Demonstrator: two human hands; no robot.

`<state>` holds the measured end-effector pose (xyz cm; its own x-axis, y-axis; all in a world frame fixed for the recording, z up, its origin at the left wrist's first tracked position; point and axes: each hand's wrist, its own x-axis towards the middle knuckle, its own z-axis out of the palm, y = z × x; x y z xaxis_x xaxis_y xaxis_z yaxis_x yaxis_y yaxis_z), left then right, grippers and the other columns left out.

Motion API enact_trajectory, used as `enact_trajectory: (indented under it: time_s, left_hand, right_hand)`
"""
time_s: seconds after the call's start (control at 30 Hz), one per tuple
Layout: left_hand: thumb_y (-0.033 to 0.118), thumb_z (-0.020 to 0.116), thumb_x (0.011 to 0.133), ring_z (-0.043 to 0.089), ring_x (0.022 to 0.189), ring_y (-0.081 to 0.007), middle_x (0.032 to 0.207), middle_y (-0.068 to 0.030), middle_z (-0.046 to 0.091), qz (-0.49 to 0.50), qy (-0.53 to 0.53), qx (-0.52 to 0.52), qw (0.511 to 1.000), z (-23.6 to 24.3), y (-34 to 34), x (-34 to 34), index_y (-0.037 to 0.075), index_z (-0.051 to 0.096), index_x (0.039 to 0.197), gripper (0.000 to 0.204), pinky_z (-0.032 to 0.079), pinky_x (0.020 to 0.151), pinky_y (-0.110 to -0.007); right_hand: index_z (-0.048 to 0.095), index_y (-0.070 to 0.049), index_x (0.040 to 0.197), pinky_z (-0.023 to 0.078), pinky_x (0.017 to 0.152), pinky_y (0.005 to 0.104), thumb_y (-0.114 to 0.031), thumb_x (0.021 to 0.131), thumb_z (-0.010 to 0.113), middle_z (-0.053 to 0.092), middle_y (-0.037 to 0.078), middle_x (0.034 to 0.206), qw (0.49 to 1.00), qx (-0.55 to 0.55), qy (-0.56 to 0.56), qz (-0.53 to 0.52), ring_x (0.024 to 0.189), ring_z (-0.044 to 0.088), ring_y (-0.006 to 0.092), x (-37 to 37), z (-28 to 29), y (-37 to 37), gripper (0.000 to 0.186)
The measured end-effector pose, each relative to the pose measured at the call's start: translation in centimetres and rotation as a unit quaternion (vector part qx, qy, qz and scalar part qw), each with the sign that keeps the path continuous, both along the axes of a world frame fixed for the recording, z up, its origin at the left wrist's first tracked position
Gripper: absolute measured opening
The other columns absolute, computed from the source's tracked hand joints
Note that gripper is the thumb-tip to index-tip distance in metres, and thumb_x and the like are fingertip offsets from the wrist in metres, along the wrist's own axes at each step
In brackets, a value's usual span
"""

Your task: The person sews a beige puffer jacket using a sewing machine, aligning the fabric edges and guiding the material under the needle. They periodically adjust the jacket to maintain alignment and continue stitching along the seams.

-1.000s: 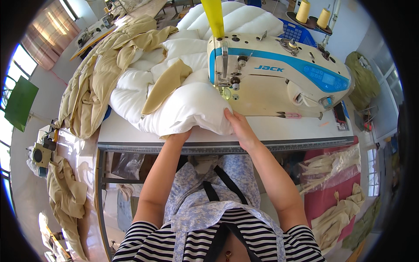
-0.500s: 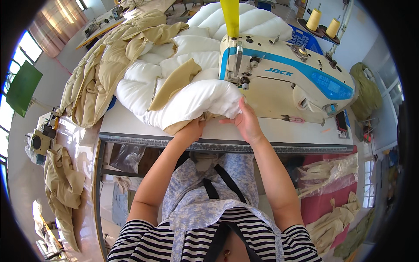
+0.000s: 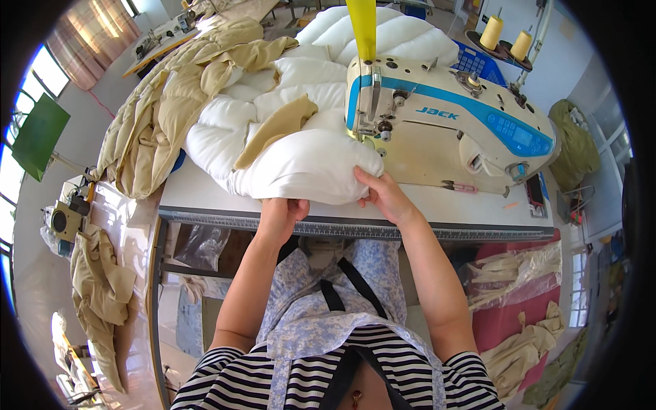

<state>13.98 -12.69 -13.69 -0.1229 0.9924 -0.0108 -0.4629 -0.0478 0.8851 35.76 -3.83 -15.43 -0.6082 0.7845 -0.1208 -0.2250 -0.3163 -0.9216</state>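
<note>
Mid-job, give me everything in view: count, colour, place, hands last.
Work table: one, white, centre
Padded cloth: count unclear, white and beige, heaped on the table
Sewing machine: one, cream and blue, right of the padded cloth
Snips: one, pink, in front of the machine
Thread cones: two, yellow, upper right
Basket: one, blue, behind the machine
Strip: one, yellow, above the machine
Panel: one, green, far left
Curtain: one, pinkish, upper left
Bundle: one, olive, far right
Loose fabric: several, beige, lower left and right
Apron: one, blue and white, worn
Left hand: one, bare, at the cloth's front edge
Right hand: one, bare, holding the cloth's right end
</note>
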Motion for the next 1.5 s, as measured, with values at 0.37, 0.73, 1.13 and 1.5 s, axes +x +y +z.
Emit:
enact_trajectory:
  time_s: [0.37, 0.73, 1.13, 1.5]
  left_hand:
    - [0.018, 0.054, 0.099, 0.053, 0.127, -0.0234, 0.140, -0.0111, 0.053, -0.040, 0.388, -0.038, 0.920, 1.8, 2.3, 0.8, 0.001, 0.046, 0.143, 0.048, 0.042, 0.107, -0.036]
    - [0.033, 0.060, 0.095, 0.030, 0.146, -0.0254, 0.156, -0.0099, 0.038, -0.050, 0.673, -0.051, 0.736, -3.1, 7.9, 0.0, 0.010, 0.039, 0.151, 0.064, 0.022, 0.120, -0.037]
    - [0.033, 0.054, 0.100, 0.029, 0.146, -0.0235, 0.158, -0.0080, 0.035, -0.058, 0.812, -0.001, 0.581, -6.1, 8.3, -0.9, 0.013, 0.029, 0.156, 0.065, 0.021, 0.121, -0.034]
    - [0.032, 0.045, 0.105, 0.046, 0.133, -0.0189, 0.150, -0.0036, 0.045, -0.119, 0.225, -0.116, 0.960, -5.7, 8.9, -0.5, 0.013, 0.036, 0.152, 0.051, 0.040, 0.110, -0.034]
  right_hand:
    - [0.063, -0.009, 0.112, 0.046, 0.059, 0.0252, -0.049, 0.095, 0.063, 0.065, 0.000, 0.096, 0.999, 0.036, -0.023, -0.030, 0.078, 0.058, 0.0084, -0.6, -1.0, -1.3, 0.043]
    - [0.065, 0.000, 0.116, 0.054, 0.076, 0.0311, -0.060, 0.100, 0.047, 0.068, 0.010, 0.105, 0.984, 0.124, -0.124, 0.008, 0.090, 0.063, 0.0156, -0.2, -1.1, -1.8, 0.065]
    - [0.058, 0.003, 0.124, 0.062, 0.072, 0.0321, -0.028, 0.106, 0.046, 0.062, 0.010, 0.117, 0.989, -0.042, 0.003, -0.139, 0.097, 0.065, 0.0168, -0.6, -1.9, -4.4, 0.038]
    - [0.064, 0.007, 0.104, 0.056, 0.068, 0.0278, -0.020, 0.100, 0.058, 0.064, 0.009, 0.090, 0.937, 0.198, -0.144, -0.248, 0.076, 0.062, 0.0145, -0.5, -3.5, -4.3, 0.027]
